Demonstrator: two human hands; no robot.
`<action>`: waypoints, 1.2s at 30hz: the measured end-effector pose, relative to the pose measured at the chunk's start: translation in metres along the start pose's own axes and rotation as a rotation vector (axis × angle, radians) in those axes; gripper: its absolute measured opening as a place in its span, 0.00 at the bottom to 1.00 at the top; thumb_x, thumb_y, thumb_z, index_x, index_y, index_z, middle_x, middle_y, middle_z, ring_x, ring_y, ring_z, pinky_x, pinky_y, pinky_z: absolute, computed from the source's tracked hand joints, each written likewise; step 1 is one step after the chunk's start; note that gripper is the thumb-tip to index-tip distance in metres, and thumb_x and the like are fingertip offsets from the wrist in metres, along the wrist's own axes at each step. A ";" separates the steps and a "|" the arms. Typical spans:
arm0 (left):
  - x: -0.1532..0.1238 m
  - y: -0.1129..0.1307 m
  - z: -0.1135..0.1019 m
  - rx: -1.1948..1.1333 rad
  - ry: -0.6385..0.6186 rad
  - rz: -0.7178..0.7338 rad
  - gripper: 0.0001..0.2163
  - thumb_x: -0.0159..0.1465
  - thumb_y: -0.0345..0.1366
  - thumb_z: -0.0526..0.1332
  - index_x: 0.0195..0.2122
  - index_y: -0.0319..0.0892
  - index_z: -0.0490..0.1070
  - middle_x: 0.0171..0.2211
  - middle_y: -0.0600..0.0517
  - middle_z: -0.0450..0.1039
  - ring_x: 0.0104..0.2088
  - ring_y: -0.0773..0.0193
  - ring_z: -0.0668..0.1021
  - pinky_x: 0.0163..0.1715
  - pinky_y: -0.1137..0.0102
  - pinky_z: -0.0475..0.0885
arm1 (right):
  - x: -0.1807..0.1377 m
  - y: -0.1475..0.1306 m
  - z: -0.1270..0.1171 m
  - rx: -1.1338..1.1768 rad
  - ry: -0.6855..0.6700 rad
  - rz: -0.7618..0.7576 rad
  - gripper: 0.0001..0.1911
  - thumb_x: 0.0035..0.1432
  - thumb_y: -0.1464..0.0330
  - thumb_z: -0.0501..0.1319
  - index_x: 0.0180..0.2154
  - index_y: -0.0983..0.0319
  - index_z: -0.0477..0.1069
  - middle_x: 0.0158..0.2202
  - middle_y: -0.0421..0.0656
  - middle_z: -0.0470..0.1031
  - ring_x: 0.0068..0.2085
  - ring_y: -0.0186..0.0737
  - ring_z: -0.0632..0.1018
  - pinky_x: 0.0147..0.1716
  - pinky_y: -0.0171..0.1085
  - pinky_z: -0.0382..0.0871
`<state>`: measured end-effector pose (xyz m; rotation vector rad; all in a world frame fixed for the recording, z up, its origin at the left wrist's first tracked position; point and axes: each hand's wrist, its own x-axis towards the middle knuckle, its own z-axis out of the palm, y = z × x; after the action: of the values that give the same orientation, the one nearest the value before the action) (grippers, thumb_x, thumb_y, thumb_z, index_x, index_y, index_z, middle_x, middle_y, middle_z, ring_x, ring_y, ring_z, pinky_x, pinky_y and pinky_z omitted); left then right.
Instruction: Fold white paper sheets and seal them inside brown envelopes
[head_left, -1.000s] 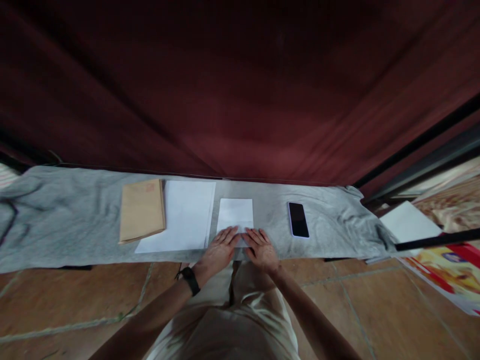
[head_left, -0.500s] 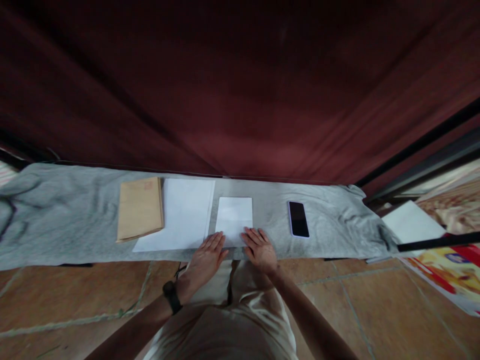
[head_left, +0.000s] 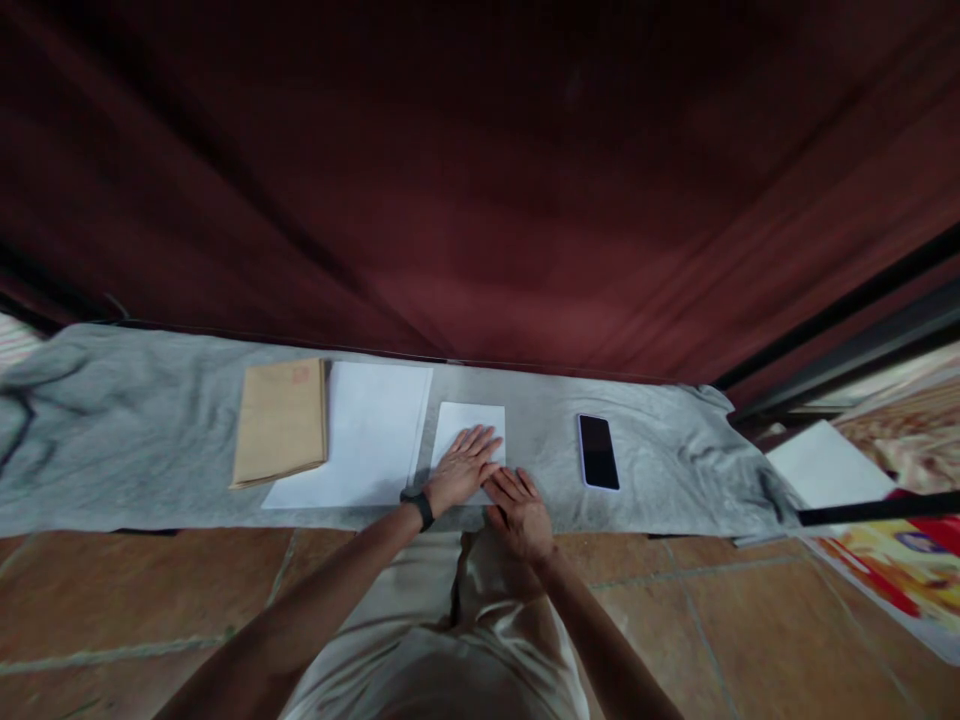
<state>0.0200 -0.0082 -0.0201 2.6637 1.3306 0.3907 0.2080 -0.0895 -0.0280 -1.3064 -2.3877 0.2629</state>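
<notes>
A small white sheet of paper [head_left: 470, 413], seemingly folded, lies flat on the grey cloth right in front of me. My left hand [head_left: 463, 470], with a dark watch on its wrist, rests flat across the middle of this paper, fingers extended to the upper right. At the paper's lower right corner my right hand [head_left: 521, 512] lies palm down with its fingers stretched out. The fingertips of the two hands are close together. Parts of the paper are hidden beneath them.
Larger white sheets [head_left: 375, 430] lie to the left, partly under a stack of brown envelopes [head_left: 281, 420]. A phone [head_left: 598, 452] lies to the right on the grey cloth [head_left: 675, 450]. Dark red fabric [head_left: 480, 230] hangs behind the narrow surface. Black bars [head_left: 877, 508] stand at the right.
My left hand has moved up and right from the paper's lower left edge onto its middle. The right hand has stayed near the lower right corner.
</notes>
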 end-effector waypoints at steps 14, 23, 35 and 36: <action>-0.087 -0.033 -0.025 -0.089 -0.030 0.018 0.28 0.70 0.49 0.59 0.68 0.47 0.61 0.71 0.44 0.57 0.71 0.54 0.59 0.69 0.53 0.58 | 0.000 0.000 -0.002 0.076 0.002 0.058 0.25 0.68 0.70 0.56 0.65 0.54 0.66 0.67 0.43 0.67 0.66 0.44 0.69 0.70 0.54 0.55; -0.095 -0.033 -0.039 -0.190 0.013 -0.090 0.25 0.61 0.20 0.56 0.57 0.45 0.74 0.61 0.49 0.73 0.63 0.60 0.73 0.65 0.58 0.68 | -0.002 0.011 -0.003 0.250 0.027 0.048 0.18 0.72 0.67 0.54 0.58 0.50 0.74 0.57 0.41 0.79 0.60 0.41 0.76 0.67 0.54 0.60; -0.098 -0.033 -0.041 -0.249 0.070 -0.095 0.20 0.63 0.24 0.57 0.54 0.46 0.75 0.56 0.48 0.77 0.58 0.57 0.76 0.61 0.55 0.70 | 0.006 0.024 0.002 0.347 0.136 0.101 0.23 0.62 0.77 0.57 0.52 0.53 0.79 0.54 0.43 0.80 0.56 0.44 0.78 0.60 0.50 0.71; -0.096 -0.033 -0.041 -0.254 0.068 -0.099 0.19 0.63 0.23 0.58 0.53 0.46 0.75 0.55 0.48 0.78 0.58 0.57 0.76 0.61 0.55 0.70 | 0.006 0.024 0.003 0.356 0.142 0.102 0.21 0.62 0.77 0.58 0.52 0.53 0.79 0.53 0.44 0.80 0.56 0.44 0.78 0.59 0.50 0.72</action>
<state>-0.0724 -0.0651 -0.0052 2.3871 1.3266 0.5985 0.2224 -0.0710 -0.0373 -1.2332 -2.0434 0.5757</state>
